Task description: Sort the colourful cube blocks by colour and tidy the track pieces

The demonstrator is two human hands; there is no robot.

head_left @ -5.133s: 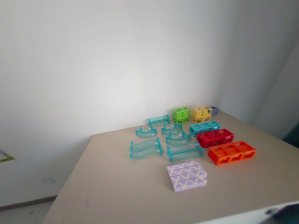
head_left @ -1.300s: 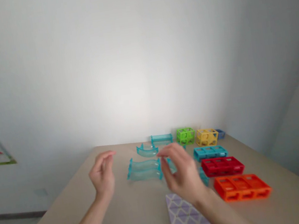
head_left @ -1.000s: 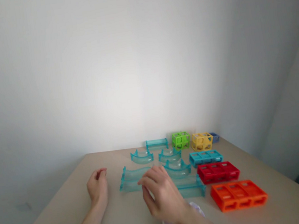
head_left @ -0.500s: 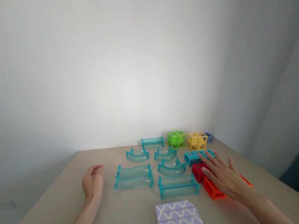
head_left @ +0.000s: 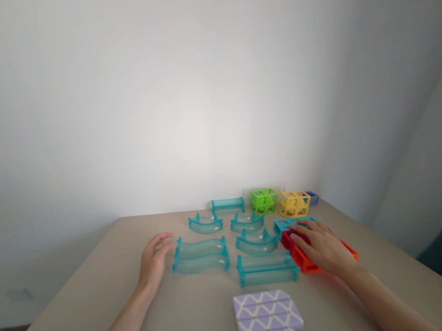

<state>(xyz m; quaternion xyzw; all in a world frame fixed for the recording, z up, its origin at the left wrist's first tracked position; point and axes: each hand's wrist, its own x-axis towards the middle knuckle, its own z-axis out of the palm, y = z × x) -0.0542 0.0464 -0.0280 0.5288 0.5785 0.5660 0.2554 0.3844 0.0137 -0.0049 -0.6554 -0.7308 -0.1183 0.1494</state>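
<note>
Tabletop: right hand rests open atop red block; left hand open beside wavy track.

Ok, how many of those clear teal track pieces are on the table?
6: far straight piece, back-left curved piece, back-right curved piece, middle curved piece, wavy piece by the left hand, near straight piece by the right hand. None seems hidden.

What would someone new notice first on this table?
The right hand lying over the red block and orange block at the right of the table draws the eye first. The left hand is open beside a wavy teal track piece. A lilac triangle-patterned tile lies nearest the camera.
</note>
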